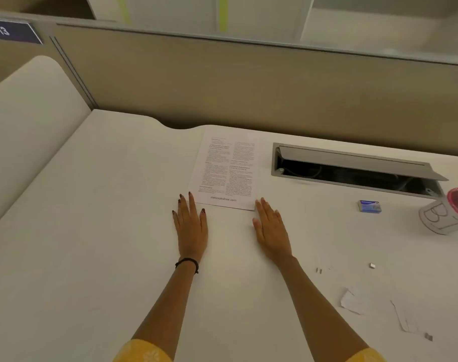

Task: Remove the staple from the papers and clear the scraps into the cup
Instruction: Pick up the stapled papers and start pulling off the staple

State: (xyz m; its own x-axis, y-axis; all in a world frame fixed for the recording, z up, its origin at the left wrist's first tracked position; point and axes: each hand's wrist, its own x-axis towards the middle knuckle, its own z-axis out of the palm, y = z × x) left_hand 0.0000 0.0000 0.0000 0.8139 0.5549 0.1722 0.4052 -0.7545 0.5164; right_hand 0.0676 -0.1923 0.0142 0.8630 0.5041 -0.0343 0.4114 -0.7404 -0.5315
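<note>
Left hand point(190, 226) and right hand point(271, 229) are laid flat on the desk point(92, 231), fingers straight, nothing held. The papers point(226, 168) are found at both sets of fingertips. Scraps point(353, 300) and cup point(443, 218) are noted well right of the right hand.

Left hand point(190, 226) and right hand point(271, 228) lie flat, fingers straight.

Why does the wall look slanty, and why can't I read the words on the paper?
Head view: the wide-angle lens tilts and bows the beige partition wall; head view: the white printed paper is blurred, so only its large bottom line reads.
</note>
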